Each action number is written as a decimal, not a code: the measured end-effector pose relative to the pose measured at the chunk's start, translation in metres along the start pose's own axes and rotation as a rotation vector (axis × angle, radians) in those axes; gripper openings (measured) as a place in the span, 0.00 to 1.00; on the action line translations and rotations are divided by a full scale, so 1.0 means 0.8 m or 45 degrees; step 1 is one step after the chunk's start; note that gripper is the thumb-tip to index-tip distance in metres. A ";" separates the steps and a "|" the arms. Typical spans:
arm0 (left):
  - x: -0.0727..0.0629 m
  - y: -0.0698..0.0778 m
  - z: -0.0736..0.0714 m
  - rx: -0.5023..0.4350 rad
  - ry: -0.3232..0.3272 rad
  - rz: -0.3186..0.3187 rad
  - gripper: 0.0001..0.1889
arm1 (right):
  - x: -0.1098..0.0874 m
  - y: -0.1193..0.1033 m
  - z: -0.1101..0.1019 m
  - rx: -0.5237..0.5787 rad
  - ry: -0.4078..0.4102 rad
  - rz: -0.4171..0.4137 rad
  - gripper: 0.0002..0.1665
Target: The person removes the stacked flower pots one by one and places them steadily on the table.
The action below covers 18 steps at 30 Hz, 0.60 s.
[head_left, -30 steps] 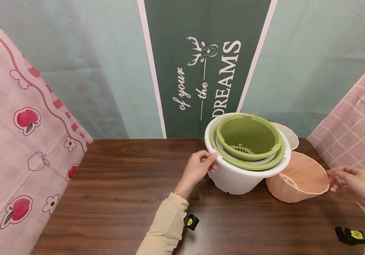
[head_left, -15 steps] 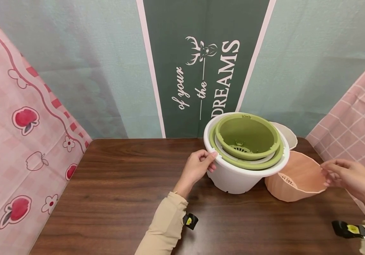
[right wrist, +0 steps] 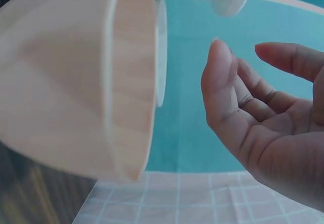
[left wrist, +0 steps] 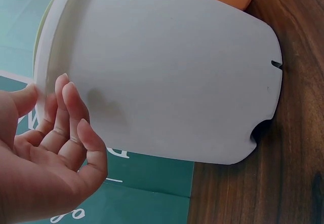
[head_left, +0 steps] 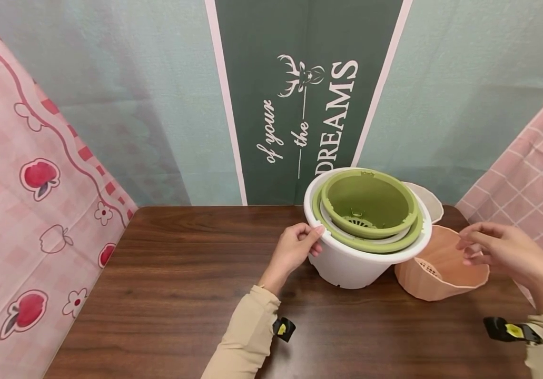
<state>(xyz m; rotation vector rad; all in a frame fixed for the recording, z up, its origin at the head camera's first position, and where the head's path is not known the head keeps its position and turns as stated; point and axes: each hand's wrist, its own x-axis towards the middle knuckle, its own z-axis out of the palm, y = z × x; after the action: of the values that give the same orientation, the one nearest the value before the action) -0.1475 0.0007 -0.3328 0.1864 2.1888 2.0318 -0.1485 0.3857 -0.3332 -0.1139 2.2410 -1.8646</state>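
A large white flowerpot (head_left: 347,271) stands upright, with green and white pots nested inside it; the innermost is a green pot (head_left: 371,195) with a slotted bottom. My left hand (head_left: 295,247) pinches the white pot's rim at its left side, thumb on top and fingers below, as the left wrist view also shows. To the right sits a peach flowerpot (head_left: 423,281) with fluted sides and a perforated bottom. Over its right rim hovers my right hand (head_left: 501,250), fingers loosely bent and holding nothing. The right wrist view shows a gap between that hand and the peach pot (right wrist: 61,82).
Behind the nested pots, a whitish pot (head_left: 430,202) is partly hidden. All stand on a dark wooden table (head_left: 181,295). A green fabric backdrop (head_left: 157,105) rises at the far edge, with pink cloths (head_left: 536,173) at both sides.
My right hand has let go of the peach pot's right rim and moved up and left over it. The left hand keeps its hold on the white pot.
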 end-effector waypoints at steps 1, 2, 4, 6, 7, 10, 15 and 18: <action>0.000 0.000 0.000 -0.001 0.002 0.002 0.13 | 0.001 -0.002 0.002 -0.022 -0.005 -0.011 0.20; 0.000 0.001 0.001 0.000 0.004 0.005 0.13 | 0.003 -0.004 0.005 -0.035 -0.005 -0.028 0.20; -0.001 0.002 0.001 0.002 0.010 0.008 0.13 | 0.006 -0.007 0.010 -0.059 -0.008 -0.053 0.19; -0.001 0.002 0.001 0.000 0.017 0.011 0.13 | 0.008 -0.009 0.015 -0.032 -0.015 -0.078 0.18; -0.001 0.002 0.002 -0.001 0.021 0.013 0.13 | 0.010 -0.009 0.017 0.004 -0.033 -0.093 0.18; 0.001 0.000 0.002 -0.007 0.026 0.019 0.13 | 0.013 -0.011 0.023 0.065 -0.065 -0.114 0.18; 0.000 0.000 0.002 -0.006 0.021 0.018 0.13 | 0.018 -0.011 0.031 0.083 -0.107 -0.123 0.18; -0.001 0.002 0.002 -0.005 0.013 0.009 0.13 | 0.021 -0.013 0.036 0.027 -0.112 -0.134 0.17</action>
<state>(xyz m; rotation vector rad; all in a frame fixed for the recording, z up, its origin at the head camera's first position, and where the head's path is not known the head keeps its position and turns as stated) -0.1467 0.0021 -0.3315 0.1847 2.1927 2.0454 -0.1593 0.3525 -0.3303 -0.3098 2.1946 -1.8961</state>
